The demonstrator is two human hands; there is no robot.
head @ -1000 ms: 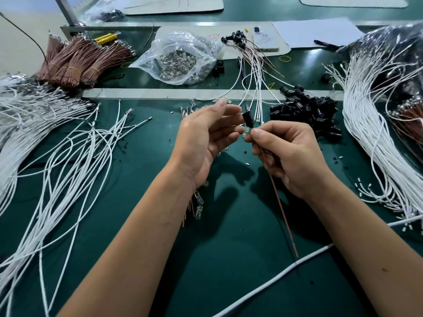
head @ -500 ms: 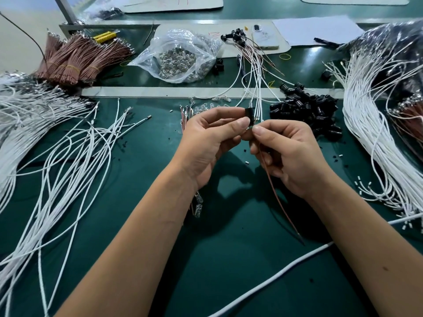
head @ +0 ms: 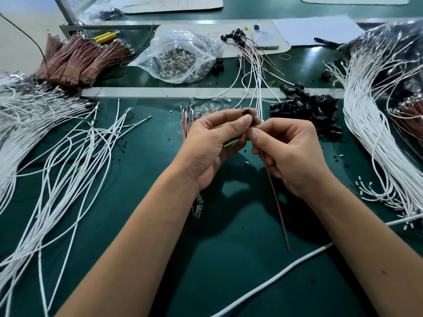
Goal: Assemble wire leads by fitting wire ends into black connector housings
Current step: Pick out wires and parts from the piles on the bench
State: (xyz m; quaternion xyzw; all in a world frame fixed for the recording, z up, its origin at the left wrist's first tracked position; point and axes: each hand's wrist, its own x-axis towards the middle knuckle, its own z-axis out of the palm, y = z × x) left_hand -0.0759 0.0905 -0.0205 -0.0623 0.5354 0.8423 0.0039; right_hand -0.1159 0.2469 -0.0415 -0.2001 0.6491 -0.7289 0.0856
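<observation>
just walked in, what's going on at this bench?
A person is assembling wire leads by hand over a green mat. The left hand pinches a black housing while the right hand pinches a brown wire just below it, end up at the housing. Whether it is seated cannot be told. Spare housings lie behind, white wires on both sides.
</observation>
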